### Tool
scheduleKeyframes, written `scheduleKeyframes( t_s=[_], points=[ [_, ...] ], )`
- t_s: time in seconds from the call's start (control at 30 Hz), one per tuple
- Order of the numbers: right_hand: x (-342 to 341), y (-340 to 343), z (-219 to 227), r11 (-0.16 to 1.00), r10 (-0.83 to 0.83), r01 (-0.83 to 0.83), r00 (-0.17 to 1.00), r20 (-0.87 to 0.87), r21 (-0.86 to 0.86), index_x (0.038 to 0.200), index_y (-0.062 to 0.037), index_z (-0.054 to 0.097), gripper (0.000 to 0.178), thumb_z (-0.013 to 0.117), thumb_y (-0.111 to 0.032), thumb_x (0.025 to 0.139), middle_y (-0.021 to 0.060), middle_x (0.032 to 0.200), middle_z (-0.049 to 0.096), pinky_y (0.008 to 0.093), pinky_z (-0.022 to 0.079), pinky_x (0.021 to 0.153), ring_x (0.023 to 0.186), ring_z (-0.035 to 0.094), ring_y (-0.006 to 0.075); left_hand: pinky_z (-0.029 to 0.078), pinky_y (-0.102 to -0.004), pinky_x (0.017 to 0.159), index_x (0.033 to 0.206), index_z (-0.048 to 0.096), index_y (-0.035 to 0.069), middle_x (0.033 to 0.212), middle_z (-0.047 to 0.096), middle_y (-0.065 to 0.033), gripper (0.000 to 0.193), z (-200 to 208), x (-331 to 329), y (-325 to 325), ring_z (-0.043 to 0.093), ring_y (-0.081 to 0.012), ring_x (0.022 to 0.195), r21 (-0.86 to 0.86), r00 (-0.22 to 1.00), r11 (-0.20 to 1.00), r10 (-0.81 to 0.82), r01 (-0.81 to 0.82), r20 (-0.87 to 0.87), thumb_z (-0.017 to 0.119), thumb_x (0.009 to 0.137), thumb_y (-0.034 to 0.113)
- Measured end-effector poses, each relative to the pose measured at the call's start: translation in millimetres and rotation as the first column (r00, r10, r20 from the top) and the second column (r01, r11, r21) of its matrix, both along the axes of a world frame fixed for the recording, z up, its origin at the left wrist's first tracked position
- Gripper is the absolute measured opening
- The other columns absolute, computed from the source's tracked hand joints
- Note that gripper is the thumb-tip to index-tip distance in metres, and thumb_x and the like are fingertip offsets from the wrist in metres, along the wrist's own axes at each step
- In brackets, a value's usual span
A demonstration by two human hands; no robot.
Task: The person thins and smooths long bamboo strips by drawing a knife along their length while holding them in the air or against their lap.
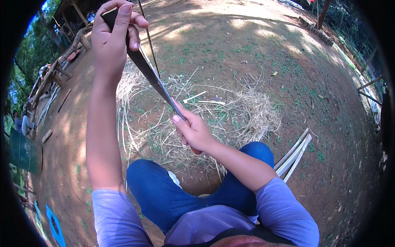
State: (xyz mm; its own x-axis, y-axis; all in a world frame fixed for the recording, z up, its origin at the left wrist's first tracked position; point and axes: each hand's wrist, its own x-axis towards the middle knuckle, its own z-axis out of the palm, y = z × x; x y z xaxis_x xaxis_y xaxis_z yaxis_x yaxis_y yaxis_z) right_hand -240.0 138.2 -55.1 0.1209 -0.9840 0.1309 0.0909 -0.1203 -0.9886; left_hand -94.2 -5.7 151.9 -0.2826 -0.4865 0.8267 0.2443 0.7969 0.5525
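A long dark machete (147, 70) slants across the upper middle, its broad end at the upper left. My left hand (111, 41) is closed around that broad end, with the thumb lying on the flat of the blade. Lower and to the right, my right hand (193, 131) is wrapped round the narrow end; the handle is mostly hidden in the fist. A thin dark strip (151, 43) runs down close beside my left fingertips and meets the blade's edge near its middle. Whether the left fingers touch this strip I cannot tell.
Pale shavings (242, 111) lie heaped on the dirt ground before my bent knees (164, 189). Several split pale strips (293, 158) rest by my right knee. At the left are a green panel (24, 152), a wooden log railing (53, 74) and people farther off.
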Motion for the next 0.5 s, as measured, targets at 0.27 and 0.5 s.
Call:
scheduleKeyframes(
  t_s=[0.27,0.5],
  points=[
    [-6,-44,-61,0.971,0.025,0.027,0.977,-0.213,0.239,0.161,-0.0166,0.038,0.057,0.054,-0.028,0.107,-0.0019,0.066,0.049,0.0287,0.045,0.052,0.053,0.049,0.0082,0.052,-0.0268,0.068,0.136,0.048,0.005,0.106,0.066,-0.0149,0.042,2,25,-21,0.061,-0.0129,0.074,0.070,0.996,0.997,0.033,-0.038,0.078,0.057,0.108,0.036],
    [-20,-12,10,0.984,0.151,-0.122,0.959,-0.238,0.133,0.160,-0.0100,0.036,0.064,0.062,-0.025,0.103,-0.0018,0.071,0.053,0.0272,0.046,0.048,0.055,0.054,0.0076,0.039,-0.0227,0.044,0.108,0.053,0.011,0.067,0.049,0.0037,0.014,87,33,10,0.045,-0.0065,0.047,0.063,0.958,0.983,0.181,-0.171,-0.225,0.059,0.107,0.023]
  ],
)
